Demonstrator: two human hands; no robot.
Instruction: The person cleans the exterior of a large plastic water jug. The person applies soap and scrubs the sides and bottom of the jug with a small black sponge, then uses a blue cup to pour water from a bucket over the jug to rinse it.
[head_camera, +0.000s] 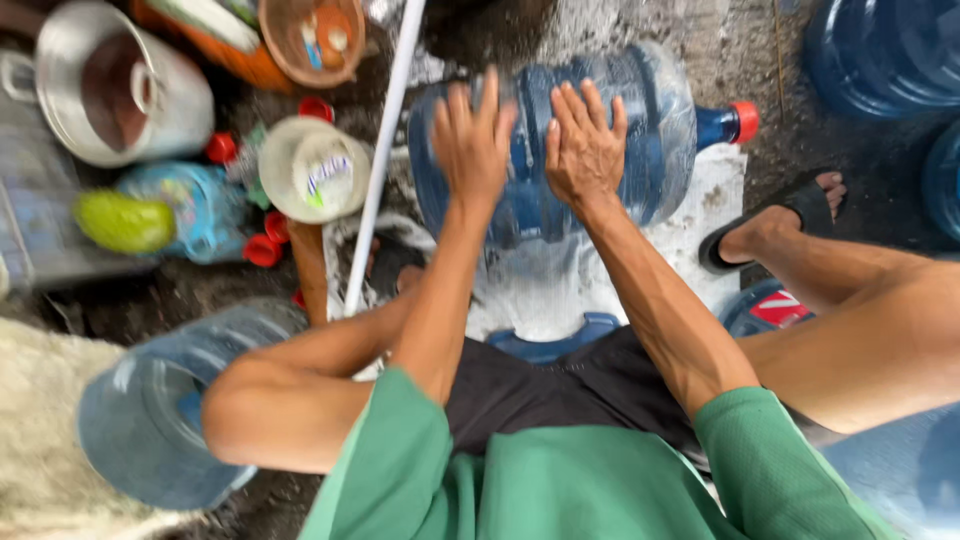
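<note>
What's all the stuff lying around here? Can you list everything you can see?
Large water jug: one, blue, on its side under both hands, red cap to the right.
Other jugs: several, blue, at left and along the right edge.
Metal pot: one, silver, top left.
Loose caps: several, red, left of centre.
White pipe: one, slanting beside the jug.
Sandal: one, black, on right foot.
Left hand, right hand: flat on the jug.

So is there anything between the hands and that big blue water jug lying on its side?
Nothing visible. Both the left hand and the right hand lie flat, fingers spread, directly on the blue water jug, which rests sideways with its red cap pointing right.
</note>
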